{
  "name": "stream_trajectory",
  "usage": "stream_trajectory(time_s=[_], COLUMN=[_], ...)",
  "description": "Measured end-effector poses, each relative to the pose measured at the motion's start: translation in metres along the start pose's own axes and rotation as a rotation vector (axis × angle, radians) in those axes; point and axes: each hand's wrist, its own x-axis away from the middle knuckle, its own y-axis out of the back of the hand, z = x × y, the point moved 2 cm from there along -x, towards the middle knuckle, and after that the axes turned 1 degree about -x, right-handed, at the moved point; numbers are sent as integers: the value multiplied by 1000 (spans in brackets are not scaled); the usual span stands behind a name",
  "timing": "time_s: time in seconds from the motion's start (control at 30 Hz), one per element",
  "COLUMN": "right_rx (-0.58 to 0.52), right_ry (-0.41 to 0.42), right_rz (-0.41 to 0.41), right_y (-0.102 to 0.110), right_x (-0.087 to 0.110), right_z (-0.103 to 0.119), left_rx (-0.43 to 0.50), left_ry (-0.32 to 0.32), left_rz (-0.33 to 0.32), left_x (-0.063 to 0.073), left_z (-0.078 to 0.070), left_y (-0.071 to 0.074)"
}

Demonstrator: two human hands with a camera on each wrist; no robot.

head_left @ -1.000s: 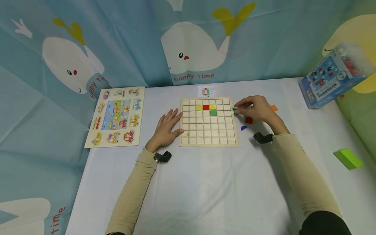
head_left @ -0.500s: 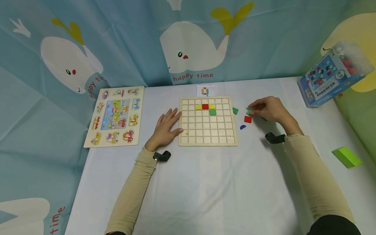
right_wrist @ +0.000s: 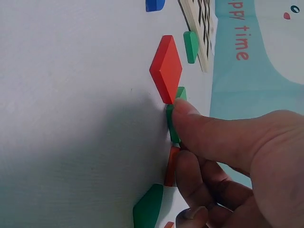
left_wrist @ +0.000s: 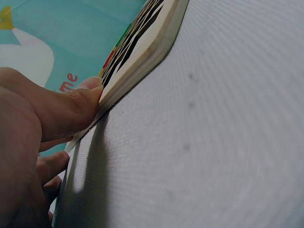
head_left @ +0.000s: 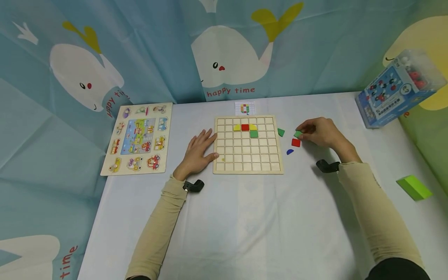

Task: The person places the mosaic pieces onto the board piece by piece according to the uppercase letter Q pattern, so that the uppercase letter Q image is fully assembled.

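Note:
My left hand (head_left: 199, 153) lies spread at the left edge of a wooden grid board (head_left: 229, 170); in the left wrist view its thumb touches the board's rim (left_wrist: 142, 61). On the grid sit a red square (head_left: 245, 127) between two yellow pieces and a green square (head_left: 253, 134) below. To the board's right, my right hand (head_left: 320, 132) pinches a green tile (head_left: 298, 134) between thumb and fingers, low over the table. In the right wrist view the thumb covers part of this tile (right_wrist: 172, 124), beside a red tile (right_wrist: 166, 69).
Another green tile (head_left: 281, 132) lies against the board's right edge, with a blue half-round piece (head_left: 290, 152) nearby. A pattern card (head_left: 245, 108) stands behind the board. A picture puzzle (head_left: 162, 146) lies left; a blue box (head_left: 395, 95) and a lime block (head_left: 414, 188) are right.
My right hand has left one green tile by the board's edge and moved right to another green tile beside the red one. The left hand stays in place.

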Motion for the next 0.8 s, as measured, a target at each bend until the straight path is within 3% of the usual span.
stream_trajectory(time_s=[0.3,0.8], right_rx=[-15,-31], right_ry=[-26,62], right_rz=[16,-76], right_y=[-4,-5], right_x=[1,2], right_z=[0,2], left_rx=[6,-14], left_ry=[2,0], left_rz=[2,6], left_x=[0,-1], left_z=[-1,2], left_y=[0,-2])
